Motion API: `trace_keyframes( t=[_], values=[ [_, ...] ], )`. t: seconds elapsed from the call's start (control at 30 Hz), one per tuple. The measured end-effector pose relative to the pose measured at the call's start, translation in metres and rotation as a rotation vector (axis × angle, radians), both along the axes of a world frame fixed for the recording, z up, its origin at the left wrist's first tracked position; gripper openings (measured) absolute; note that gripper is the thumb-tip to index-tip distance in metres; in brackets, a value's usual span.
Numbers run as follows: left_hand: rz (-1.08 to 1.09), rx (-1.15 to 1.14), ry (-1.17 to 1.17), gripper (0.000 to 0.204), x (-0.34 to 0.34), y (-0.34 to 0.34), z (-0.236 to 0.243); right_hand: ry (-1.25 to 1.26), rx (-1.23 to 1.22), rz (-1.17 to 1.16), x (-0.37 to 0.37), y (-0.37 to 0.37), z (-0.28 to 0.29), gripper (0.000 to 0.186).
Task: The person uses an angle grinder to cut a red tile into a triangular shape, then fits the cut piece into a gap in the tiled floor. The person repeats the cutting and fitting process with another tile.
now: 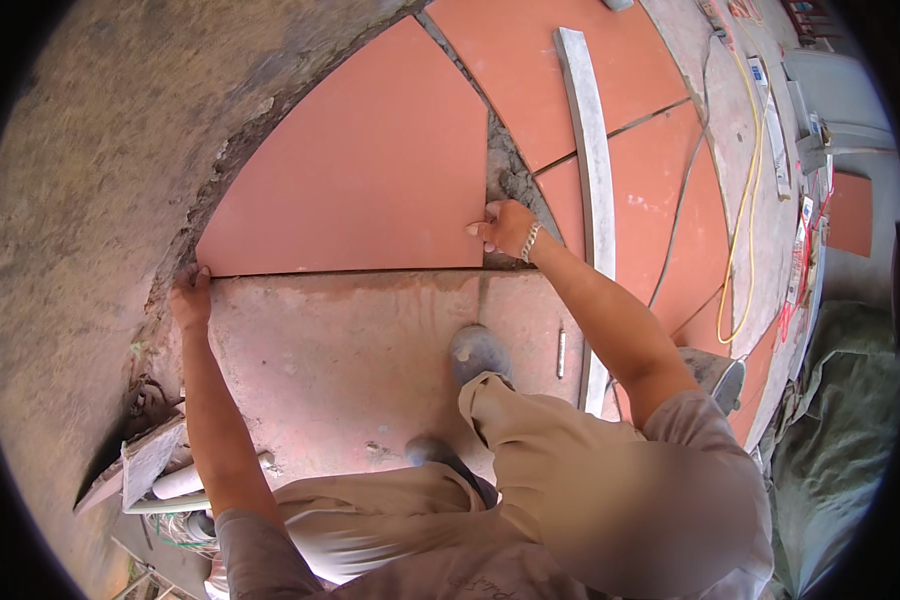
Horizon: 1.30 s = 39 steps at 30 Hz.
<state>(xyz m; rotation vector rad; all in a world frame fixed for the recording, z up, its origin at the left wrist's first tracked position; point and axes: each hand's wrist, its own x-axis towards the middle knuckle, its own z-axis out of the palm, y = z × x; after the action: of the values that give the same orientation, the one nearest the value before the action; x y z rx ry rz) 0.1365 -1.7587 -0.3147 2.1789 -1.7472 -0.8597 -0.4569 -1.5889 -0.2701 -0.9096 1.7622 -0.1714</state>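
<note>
A large terracotta-coloured floor tile (360, 160) lies before me, its left edge along the rough wall. My left hand (191, 297) is closed at its near left corner, with fingertips on the edge. At the near right corner my right hand (507, 228) pinches the tile's edge, thumb on top; the fingers beneath are partly hidden. Grey mortar (515, 180) shows in the wedge-shaped gap to the right of this tile. Beyond the gap are neighbouring terracotta tiles (520, 80), with a long pale metal straightedge (592, 150) lying across them.
A rough plastered wall (120, 150) curves along the left. Near my shoes are a dusty slab (340, 350) and a thin pen-like stick (561, 353). A bucket (715, 378), yellow cord (755, 190) and green tarp (835, 420) sit right. Piled odds and ends (160, 465) lie lower left.
</note>
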Motion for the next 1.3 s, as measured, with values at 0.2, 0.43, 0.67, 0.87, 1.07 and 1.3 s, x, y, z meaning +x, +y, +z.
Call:
trace_keyframes(
  t=[0.2, 0.43, 0.67, 0.87, 1.07, 1.3],
  values=[
    [0.182, 0.015, 0.304, 0.03, -0.003, 0.004, 0.003, -0.078, -0.041, -0.126, 0.002, 0.007, -0.005, 0.034],
    [0.275, 0.036, 0.273, 0.033, -0.008, 0.002, 0.005, -0.221, -0.05, -0.314, 0.005, 0.013, -0.012, 0.038],
    [0.298, 0.017, 0.189, 0.039, -0.013, -0.001, 0.008, -0.223, -0.033, -0.354, 0.004, 0.016, -0.014, 0.042],
    [0.418, 0.02, 0.172, 0.055, -0.014, -0.007, 0.003, -0.218, -0.025, -0.375, 0.007, 0.016, -0.011, 0.041],
    [0.456, 0.034, 0.234, 0.061, -0.016, -0.008, 0.003, -0.183, -0.054, -0.382, 0.012, 0.017, -0.007, 0.038],
    [0.422, 0.026, 0.265, 0.062, -0.017, -0.006, 0.008, -0.201, -0.087, -0.424, 0.015, 0.019, -0.011, 0.038]
  ],
)
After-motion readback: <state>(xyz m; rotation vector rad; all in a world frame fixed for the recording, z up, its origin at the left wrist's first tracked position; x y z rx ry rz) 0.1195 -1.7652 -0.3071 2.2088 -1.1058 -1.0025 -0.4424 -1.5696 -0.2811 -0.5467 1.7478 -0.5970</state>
